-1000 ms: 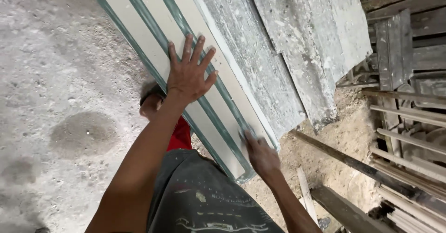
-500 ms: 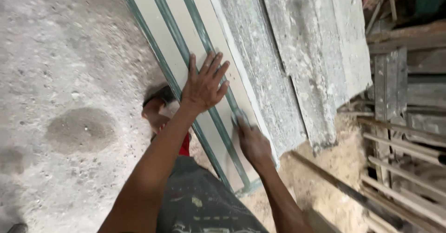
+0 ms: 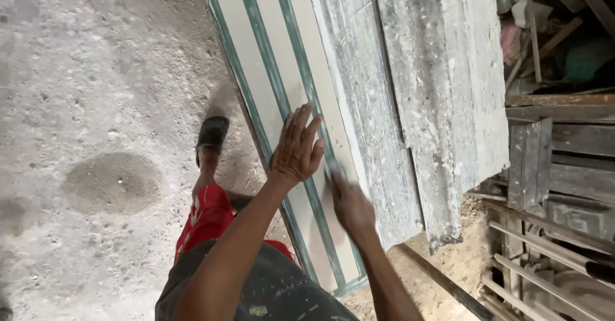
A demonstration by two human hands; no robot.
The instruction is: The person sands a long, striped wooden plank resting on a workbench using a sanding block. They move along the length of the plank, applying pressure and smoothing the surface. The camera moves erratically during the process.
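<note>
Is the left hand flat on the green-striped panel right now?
Yes, the left hand lies open, fingers spread, against the pale green-striped panel.

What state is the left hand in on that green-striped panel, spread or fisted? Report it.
Spread. The left hand lies flat on the green-striped panel, fingers fanned apart and extended.

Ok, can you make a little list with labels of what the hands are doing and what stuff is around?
left hand: flat, fingers spread, on the cream panel with green stripes
right hand: blurred, at the same panel's right edge
beside the panel: grey paint-splashed boards
floor: rough concrete
foot: black sandal
far right: stacked wooden slats
</note>
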